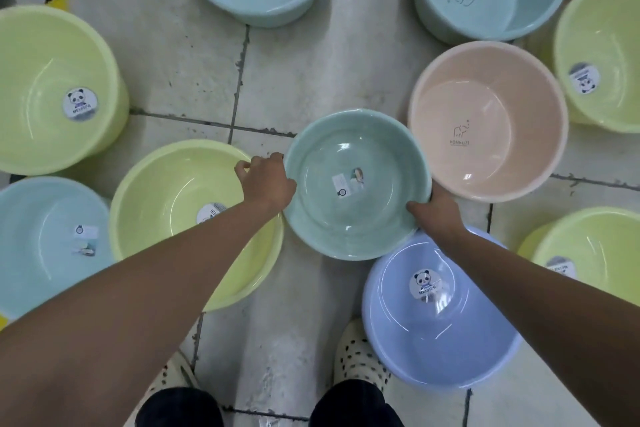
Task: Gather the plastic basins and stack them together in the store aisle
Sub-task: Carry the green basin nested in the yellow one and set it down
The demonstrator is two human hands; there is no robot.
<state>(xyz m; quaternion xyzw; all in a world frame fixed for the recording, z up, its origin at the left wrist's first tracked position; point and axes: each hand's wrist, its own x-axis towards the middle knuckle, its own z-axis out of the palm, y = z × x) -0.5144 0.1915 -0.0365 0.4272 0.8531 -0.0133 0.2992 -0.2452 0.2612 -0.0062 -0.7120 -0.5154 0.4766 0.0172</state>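
Gripping teal basin [356, 184] by rim w/ both hands, L hand [268, 180] and R hand [434, 210] closed on it. I see it crowded: yellow-green basin [166, 204] left, pink basin [485, 118] right, lavender basin [440, 315] touching near edge.

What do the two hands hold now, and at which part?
Both hold the round green plastic basin by its rim: left hand at the left edge, right hand at the lower right.

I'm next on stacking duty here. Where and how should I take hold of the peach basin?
Grip the peach basin by its rolled rim, one hand on each opposite side, coming from above. It sits upright and open, and the far and right sides look freest; the green basin crowds its near-left edge.
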